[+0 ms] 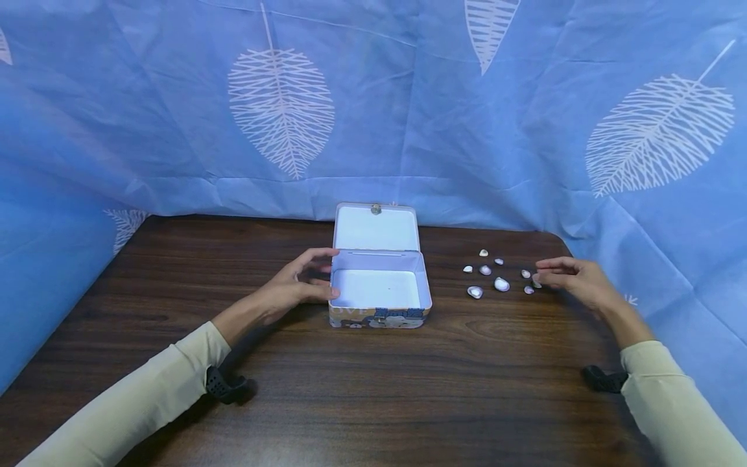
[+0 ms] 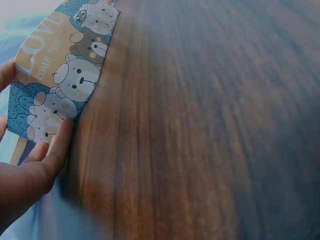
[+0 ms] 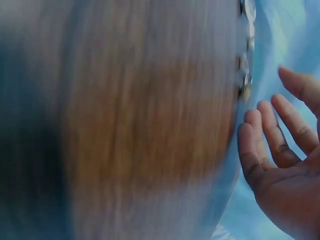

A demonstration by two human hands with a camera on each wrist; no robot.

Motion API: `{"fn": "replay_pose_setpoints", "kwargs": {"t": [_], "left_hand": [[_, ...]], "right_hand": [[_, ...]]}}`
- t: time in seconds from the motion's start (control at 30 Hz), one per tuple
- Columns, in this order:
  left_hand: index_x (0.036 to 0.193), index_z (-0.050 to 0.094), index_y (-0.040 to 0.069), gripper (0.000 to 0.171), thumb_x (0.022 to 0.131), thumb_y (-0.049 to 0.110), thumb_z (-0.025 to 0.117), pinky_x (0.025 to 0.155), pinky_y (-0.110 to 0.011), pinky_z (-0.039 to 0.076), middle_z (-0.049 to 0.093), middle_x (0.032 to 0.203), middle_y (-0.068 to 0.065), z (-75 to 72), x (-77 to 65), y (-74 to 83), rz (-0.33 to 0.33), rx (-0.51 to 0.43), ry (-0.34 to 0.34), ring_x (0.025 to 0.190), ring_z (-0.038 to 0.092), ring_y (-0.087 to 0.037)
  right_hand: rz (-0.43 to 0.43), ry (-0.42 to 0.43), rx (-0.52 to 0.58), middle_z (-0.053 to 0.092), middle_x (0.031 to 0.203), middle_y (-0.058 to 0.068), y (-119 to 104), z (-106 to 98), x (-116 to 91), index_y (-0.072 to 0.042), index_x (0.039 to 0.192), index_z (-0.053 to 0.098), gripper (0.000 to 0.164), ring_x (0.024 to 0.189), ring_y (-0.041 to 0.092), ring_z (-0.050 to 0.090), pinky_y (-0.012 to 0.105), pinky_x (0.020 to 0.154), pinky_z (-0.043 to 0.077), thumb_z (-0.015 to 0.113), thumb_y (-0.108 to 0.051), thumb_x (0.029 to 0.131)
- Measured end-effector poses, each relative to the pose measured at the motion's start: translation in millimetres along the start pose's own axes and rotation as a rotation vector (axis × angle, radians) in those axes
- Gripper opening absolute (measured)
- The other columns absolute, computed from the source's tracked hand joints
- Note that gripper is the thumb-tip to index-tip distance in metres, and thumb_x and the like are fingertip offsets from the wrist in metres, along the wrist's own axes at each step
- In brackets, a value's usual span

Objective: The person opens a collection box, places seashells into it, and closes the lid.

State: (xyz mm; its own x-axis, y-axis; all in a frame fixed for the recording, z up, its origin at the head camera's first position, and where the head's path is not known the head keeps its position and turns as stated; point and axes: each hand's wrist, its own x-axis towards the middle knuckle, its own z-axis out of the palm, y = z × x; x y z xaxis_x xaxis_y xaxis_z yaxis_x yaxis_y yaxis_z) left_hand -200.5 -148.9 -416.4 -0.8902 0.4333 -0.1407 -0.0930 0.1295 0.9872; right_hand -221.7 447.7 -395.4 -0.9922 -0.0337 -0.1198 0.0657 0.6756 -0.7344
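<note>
An open tin box (image 1: pixel 380 317) with a white inside and bears printed on its front stands in the middle of the table. Its raised lid (image 1: pixel 377 227) leans back. At the box's left side is my left hand (image 1: pixel 288 285), thumb and index finger spread apart, fingertips touching the wall and rim; in the left wrist view a digit (image 2: pixel 60 142) lies against the bear-printed panel. My right hand (image 1: pixel 574 280) is at the right end of a group of small shells (image 1: pixel 501 284), fingers loosely bent, just by a shell (image 1: pixel 537 283). The right wrist view shows nothing between those fingers (image 3: pixel 272 135).
Several shells lie scattered on the dark wooden table (image 1: pixel 408 389) between the box and my right hand. A blue curtain (image 1: pixel 373 97) with white leaf prints hangs along the back and sides. A black strap (image 1: pixel 224 384) is on each sleeve.
</note>
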Motion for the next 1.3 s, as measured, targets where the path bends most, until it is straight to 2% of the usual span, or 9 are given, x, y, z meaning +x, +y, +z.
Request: {"fn": "replay_pose_setpoints", "kwargs": {"t": [0.2,0.4,0.6,0.7,0.9,1.07,1.3], "left_hand": [[0.171,0.043,0.026,0.087,0.098,0.011,0.088,0.11,-0.042,0.061,0.037,0.172,-0.019,0.4,1.0,0.5,-0.013,-0.016,-0.01,0.154,0.047,-0.044],[0.171,0.044,0.027,0.087,0.098,0.012,0.088,0.11,-0.042,0.06,0.037,0.171,-0.018,-0.2,1.0,0.0,-0.013,-0.007,-0.009,0.156,0.043,-0.041],[0.17,0.045,0.029,0.087,0.097,0.012,0.088,0.111,-0.043,0.061,0.037,0.171,-0.018,-0.8,1.4,0.3,-0.013,-0.014,-0.009,0.16,0.039,-0.039],[0.17,0.045,0.028,0.087,0.097,0.013,0.089,0.112,-0.043,0.061,0.036,0.172,-0.018,-1.1,1.3,-0.1,-0.013,-0.013,-0.009,0.161,0.038,-0.039],[0.171,0.045,0.029,0.087,0.097,0.012,0.088,0.112,-0.043,0.062,0.036,0.173,-0.017,-1.6,1.3,0.7,-0.013,-0.024,-0.014,0.162,0.037,-0.039],[0.172,0.044,0.028,0.088,0.097,0.009,0.087,0.112,-0.044,0.062,0.036,0.172,-0.02,-1.0,0.8,0.4,-0.006,-0.039,-0.021,0.162,0.038,-0.041],[0.172,0.042,0.029,0.088,0.099,0.009,0.087,0.114,-0.046,0.061,0.034,0.173,-0.02,-0.9,-0.8,0.4,-0.009,-0.041,-0.029,0.163,0.037,-0.042]], "right_hand": [[0.017,-0.043,-0.062,0.077,0.109,-0.032,13,-9,3,0.007,0.15,0.065,0.061,0.097,-0.02,0.065,0.008,0.083,0.053,0.083,-0.029,0.105],[0.031,-0.108,-0.129,0.08,0.115,-0.02,14,-11,7,0.007,0.153,0.064,0.067,0.097,-0.017,0.065,0.014,0.083,0.058,0.086,-0.03,0.102],[0.034,-0.137,-0.19,0.083,0.122,-0.001,9,-11,9,0.005,0.149,0.07,0.063,0.096,-0.012,0.065,0.018,0.083,0.059,0.087,-0.033,0.101],[0.033,-0.141,-0.202,0.083,0.12,-0.003,10,-11,10,0.003,0.146,0.072,0.06,0.097,-0.01,0.064,0.018,0.083,0.058,0.086,-0.035,0.102],[0.021,-0.134,-0.19,0.079,0.105,-0.017,10,-10,12,0.004,0.141,0.075,0.054,0.095,-0.005,0.063,0.02,0.082,0.056,0.085,-0.033,0.103],[-0.024,-0.131,-0.197,0.085,0.103,-0.01,9,-9,11,0.005,0.136,0.077,0.046,0.095,-0.007,0.066,0.019,0.082,0.056,0.084,-0.028,0.104],[-0.054,-0.063,-0.291,0.085,0.121,0.007,7,-7,10,-0.001,0.13,0.083,0.039,0.095,-0.008,0.06,0.018,0.079,0.051,0.08,-0.033,0.107]]}}
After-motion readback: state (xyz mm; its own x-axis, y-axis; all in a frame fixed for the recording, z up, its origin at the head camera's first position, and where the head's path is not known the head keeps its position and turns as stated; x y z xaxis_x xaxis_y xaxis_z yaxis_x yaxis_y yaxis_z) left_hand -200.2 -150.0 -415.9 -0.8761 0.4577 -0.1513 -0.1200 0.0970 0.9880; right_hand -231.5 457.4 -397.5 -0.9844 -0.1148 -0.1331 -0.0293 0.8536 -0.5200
